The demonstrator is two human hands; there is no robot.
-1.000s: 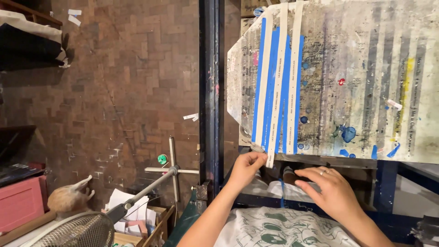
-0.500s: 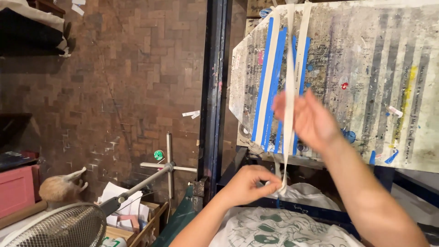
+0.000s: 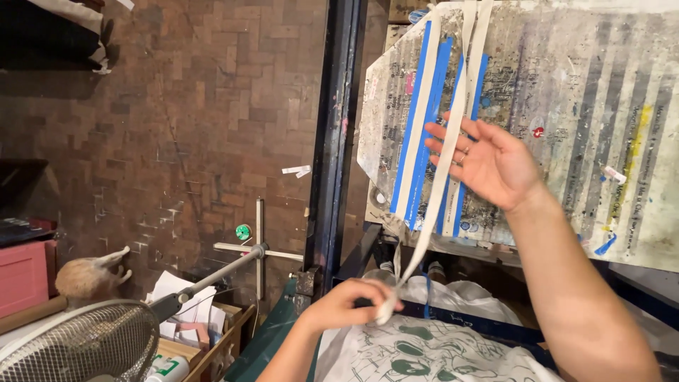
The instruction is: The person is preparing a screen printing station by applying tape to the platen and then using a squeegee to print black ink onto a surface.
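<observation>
A long strip of cream tape peels away from a paint-stained board that carries blue tape stripes. My left hand pinches the strip's lower end, low in the view above a white cloth with green print. My right hand is raised in front of the board with fingers spread, and the strip runs across its fingers.
A dark blue metal post stands left of the board. The brick floor lies beyond. A wire fan guard on a stand, a box of papers and a pink box sit at lower left. A small tan animal lies there.
My left hand pulled the strip's lower end down off the board. My right hand rose from near the board's bottom edge to mid-board and opened against the strip.
</observation>
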